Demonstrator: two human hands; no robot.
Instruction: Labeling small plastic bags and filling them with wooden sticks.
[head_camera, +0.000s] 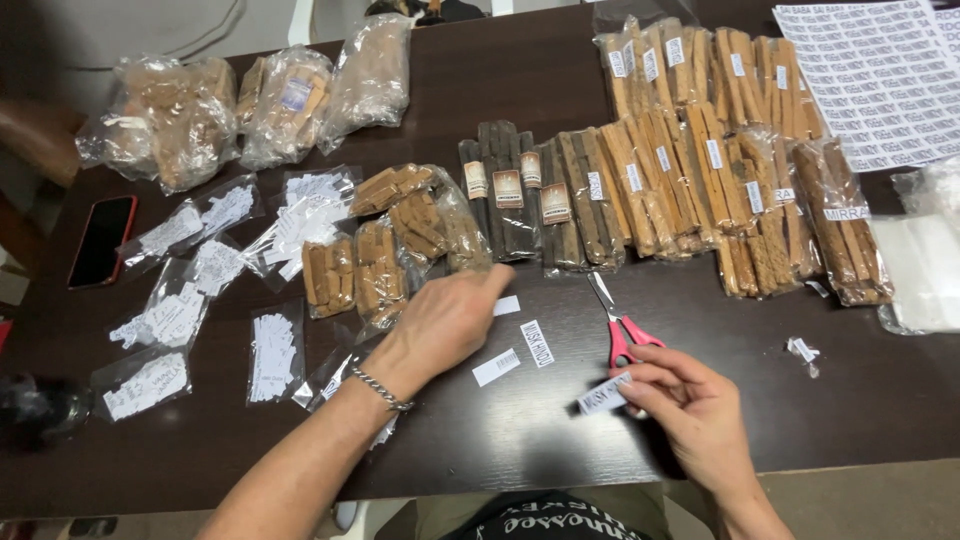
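- Done, as I judge it: many packs (700, 150) in the rows carry labels, and cut labels lie loose on the tabletop (520, 440).
- Left: several packs (380, 260) by the left hand (445, 325) show no label.
- Right hand (690, 405): grip pinched on a label strip (604, 396), near the tabletop's near edge, just below the scissors (620, 330).
- The strip's long axis runs left-right, tilted up to the right.
- Left hand: fingers flat, pressing a small label (506, 305); holding nothing.
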